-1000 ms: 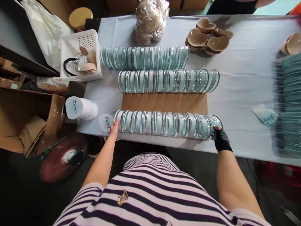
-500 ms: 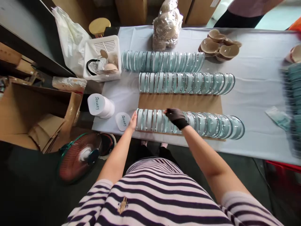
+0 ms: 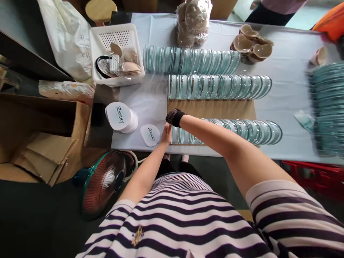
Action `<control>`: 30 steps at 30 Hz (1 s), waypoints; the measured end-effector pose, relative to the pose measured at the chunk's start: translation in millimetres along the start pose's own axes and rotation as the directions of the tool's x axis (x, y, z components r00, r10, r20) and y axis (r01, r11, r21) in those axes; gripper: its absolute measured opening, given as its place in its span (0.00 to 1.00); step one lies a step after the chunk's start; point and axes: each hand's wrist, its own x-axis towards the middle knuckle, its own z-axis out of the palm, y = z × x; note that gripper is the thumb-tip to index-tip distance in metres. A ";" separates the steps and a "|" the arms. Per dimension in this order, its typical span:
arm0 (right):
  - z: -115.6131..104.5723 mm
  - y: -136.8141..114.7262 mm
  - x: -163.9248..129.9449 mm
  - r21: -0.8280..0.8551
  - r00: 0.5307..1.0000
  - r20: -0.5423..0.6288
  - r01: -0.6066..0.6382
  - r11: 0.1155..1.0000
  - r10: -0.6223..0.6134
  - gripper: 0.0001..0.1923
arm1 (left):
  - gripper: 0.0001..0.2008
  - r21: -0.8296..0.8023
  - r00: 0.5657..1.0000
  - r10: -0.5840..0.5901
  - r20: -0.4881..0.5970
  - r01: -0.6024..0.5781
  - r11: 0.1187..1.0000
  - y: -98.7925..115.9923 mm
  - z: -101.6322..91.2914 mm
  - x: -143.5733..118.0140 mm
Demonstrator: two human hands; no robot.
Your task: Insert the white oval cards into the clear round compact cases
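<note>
Clear plastic cases, the near row (image 3: 242, 129), stay upright because left hand (image 3: 166, 132) and gloved right hand (image 3: 174, 117) press flat, fingers extended, on its end

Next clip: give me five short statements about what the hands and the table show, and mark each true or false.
1. Three rows of clear round cases lie on the table. True: far row, middle row, near row.
2. The right hand is bare. False: it wears a black glove.
3. The left hand is at the left end of the near row. True.
4. The white basket sits at the table's right end. False: it is at the left end.
5. Brown cardboard lies under the near row. True.

Both hands meet at the near row's left end; their grip is hidden.
</note>
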 end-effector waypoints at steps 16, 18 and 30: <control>199.8 -108.1 -54.3 0.531 0.910 -0.096 -0.295 0.794 0.402 0.19 | 0.24 0.037 0.986 -0.167 -0.005 0.167 0.985 0.2 2.3 2.0; 201.9 -110.5 -56.9 0.560 0.897 -0.113 -0.298 0.773 0.428 0.20 | 0.26 0.126 0.995 -0.095 -0.028 0.098 0.987 1.6 0.3 1.9; 62.6 53.5 -45.7 0.466 0.909 0.047 -0.386 0.796 0.414 0.18 | 0.21 0.606 0.906 0.305 0.292 -0.422 0.674 30.2 1.0 -0.3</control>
